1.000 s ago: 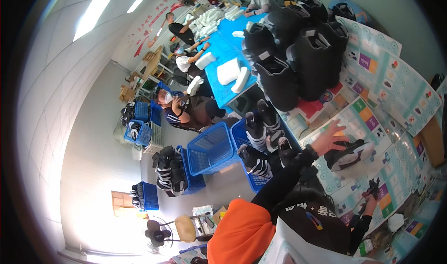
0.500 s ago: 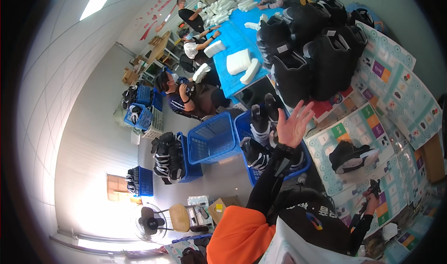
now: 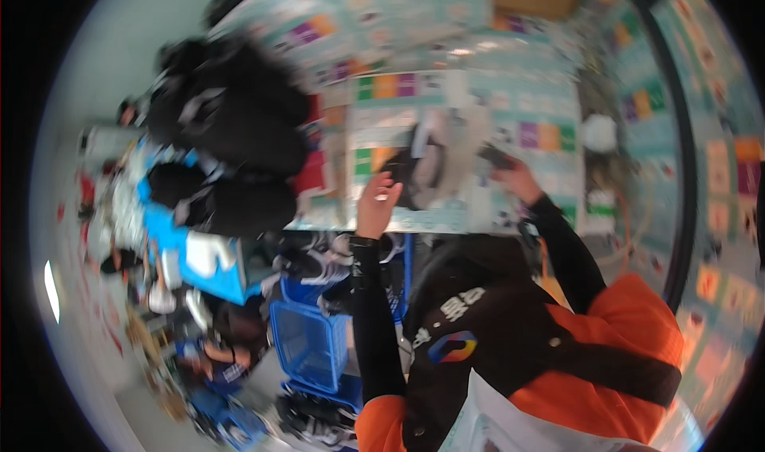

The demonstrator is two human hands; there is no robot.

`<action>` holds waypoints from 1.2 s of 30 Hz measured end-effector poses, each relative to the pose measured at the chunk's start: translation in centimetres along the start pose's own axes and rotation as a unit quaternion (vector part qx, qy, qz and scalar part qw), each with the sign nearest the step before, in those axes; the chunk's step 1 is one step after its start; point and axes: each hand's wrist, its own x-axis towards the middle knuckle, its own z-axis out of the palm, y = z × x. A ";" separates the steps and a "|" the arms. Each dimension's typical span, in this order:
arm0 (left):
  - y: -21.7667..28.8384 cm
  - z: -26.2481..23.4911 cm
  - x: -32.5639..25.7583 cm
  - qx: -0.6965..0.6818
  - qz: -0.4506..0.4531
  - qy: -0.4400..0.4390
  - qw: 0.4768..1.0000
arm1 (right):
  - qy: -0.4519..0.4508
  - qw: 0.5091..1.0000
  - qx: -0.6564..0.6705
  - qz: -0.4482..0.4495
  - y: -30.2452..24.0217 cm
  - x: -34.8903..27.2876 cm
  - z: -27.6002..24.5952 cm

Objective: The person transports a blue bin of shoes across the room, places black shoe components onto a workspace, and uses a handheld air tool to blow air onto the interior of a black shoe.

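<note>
A dark shoe with a pale grey-white sole (image 3: 430, 165) lies on the printed sheets covering the worktable. Beside its dark upper is my left hand (image 3: 378, 203), open with loosely bent fingers. Blur hides whether the fingertips touch the shoe. To the right of the shoe, my right hand (image 3: 522, 182) is closed around a small dark tool (image 3: 496, 156), whose exact kind is too smeared to tell.
Large black shoes or boots (image 3: 231, 125) are piled at the table's left. Below stand a blue basket of shoes (image 3: 405, 281) and another blue basket (image 3: 307, 348). Co-workers sit by a blue table (image 3: 219, 281) at the far left. A dark post (image 3: 684, 157) rises at right.
My view has swung right toward the worktable. My left hand, raised and spread before, has come down beside the shoe. My right hand still holds the small dark tool, now nearer the shoe.
</note>
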 end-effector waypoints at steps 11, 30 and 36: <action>2.4 11.0 13.2 0.287 0.111 0.031 0.951 | -0.104 0.989 -0.102 0.009 -6.7 1.2 0.5; 2.0 10.4 13.8 0.267 0.087 -0.014 0.960 | -0.069 0.972 -0.214 -0.074 -5.6 2.6 2.4; 2.6 10.4 14.2 0.275 0.059 -0.039 0.959 | 0.022 0.981 -0.172 -0.090 -5.2 3.0 2.0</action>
